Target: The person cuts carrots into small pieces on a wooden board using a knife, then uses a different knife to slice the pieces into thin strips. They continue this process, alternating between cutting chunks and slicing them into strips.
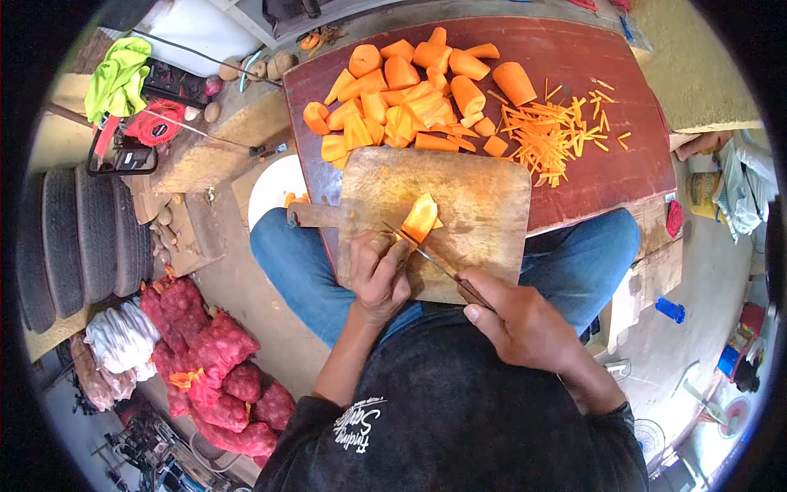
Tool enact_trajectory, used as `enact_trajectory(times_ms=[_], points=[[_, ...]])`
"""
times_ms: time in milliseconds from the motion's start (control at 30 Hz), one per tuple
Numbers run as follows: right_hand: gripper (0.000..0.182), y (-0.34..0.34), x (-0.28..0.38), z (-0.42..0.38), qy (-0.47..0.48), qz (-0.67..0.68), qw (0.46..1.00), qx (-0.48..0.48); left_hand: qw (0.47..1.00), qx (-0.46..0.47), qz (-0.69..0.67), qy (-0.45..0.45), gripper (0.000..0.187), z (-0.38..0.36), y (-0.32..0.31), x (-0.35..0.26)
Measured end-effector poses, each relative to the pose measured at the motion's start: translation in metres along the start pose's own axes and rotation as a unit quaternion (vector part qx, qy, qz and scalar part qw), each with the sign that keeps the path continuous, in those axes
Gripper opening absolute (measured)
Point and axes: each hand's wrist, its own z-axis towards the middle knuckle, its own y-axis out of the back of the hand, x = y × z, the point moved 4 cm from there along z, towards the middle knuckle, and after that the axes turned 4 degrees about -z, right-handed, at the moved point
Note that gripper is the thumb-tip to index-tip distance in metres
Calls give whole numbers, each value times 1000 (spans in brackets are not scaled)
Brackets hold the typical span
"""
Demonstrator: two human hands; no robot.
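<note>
My right hand is closed around the brown handle of a knife. Its blade slants up and left across a carrot piece on the wooden cutting board. With curled fingers, my left hand grips the near end of that carrot piece beside the blade. Peeled carrot chunks and flat slices lie beyond the board on the red table. To their right rests a loose pile of thin carrot sticks.
The board's handle juts left over the table edge, above a white container. Red mesh sacks stand on the floor at left, near several tires. A blue object lies on the floor at right.
</note>
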Motion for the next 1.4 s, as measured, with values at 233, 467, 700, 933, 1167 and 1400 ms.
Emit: enact_trajectory(times_ms=[233,467,700,933,1167,1400], points=[[42,-28,-33,29,51,-59,997,-30,999,-24,-23,-20,36,-4,-4,7],[40,-6,-1,11,44,15,998,-37,1000,-18,-11,-2,25,-3,0,4],[43,-11,1,5,58,-8,997,-50,999,-23,-16,-15,33,-2,2,3],[41,-29,-31,19,51,-80,995,-26,999,-29,-16,-31,35,-6,1,8],[40,-15,-14,16,80,-23,995,-59,1000,-26,-7,-15,31,-6,6,3],[41,-8,-2,13,103,-14,992,-73,999,-21,29,-16,25,-3,6,2]])
